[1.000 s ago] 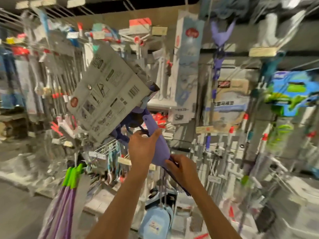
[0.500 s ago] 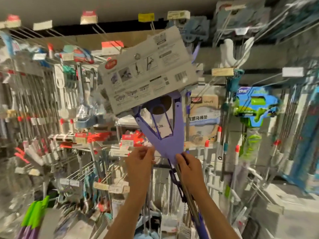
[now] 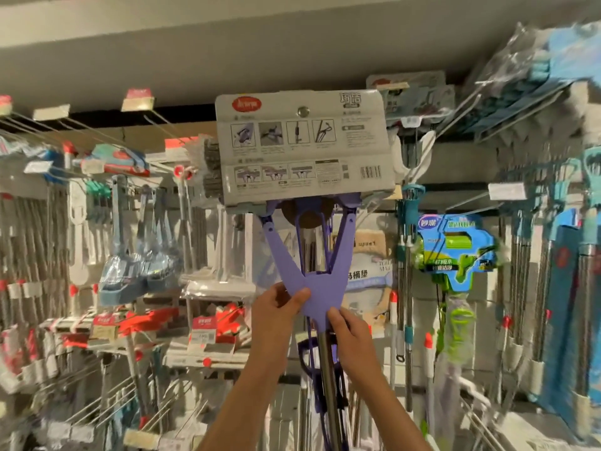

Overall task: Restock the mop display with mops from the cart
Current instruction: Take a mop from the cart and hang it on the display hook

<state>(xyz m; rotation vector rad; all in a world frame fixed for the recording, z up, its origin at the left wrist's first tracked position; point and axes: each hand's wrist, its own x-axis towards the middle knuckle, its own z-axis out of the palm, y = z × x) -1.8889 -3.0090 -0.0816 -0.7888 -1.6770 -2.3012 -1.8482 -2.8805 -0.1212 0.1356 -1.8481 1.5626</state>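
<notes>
I hold a purple mop [image 3: 320, 288] upright in front of the display wall. Its head is wrapped in a grey printed card sleeve [image 3: 304, 148] that sits level near the top hooks. My left hand [image 3: 276, 307] grips the left side of the purple Y-shaped yoke, thumb on its front. My right hand [image 3: 349, 330] pinches the yoke's lower end just above the metal pole [image 3: 328, 379]. A round metal peg tip shows through the sleeve's hang hole [image 3: 303, 111].
Wire hooks with price tags [image 3: 138, 99] stick out across the wall. Blue dustpan sets [image 3: 140, 268] hang at left, a green-and-blue packaged mop [image 3: 455, 252] and metal-handled mops [image 3: 527, 281] at right. Blue packs [image 3: 536, 76] hang overhead at upper right.
The mop swung from tilted left to upright and rose toward the top hook. The card sleeve now sits level and centred, and both hands stayed on the purple yoke.
</notes>
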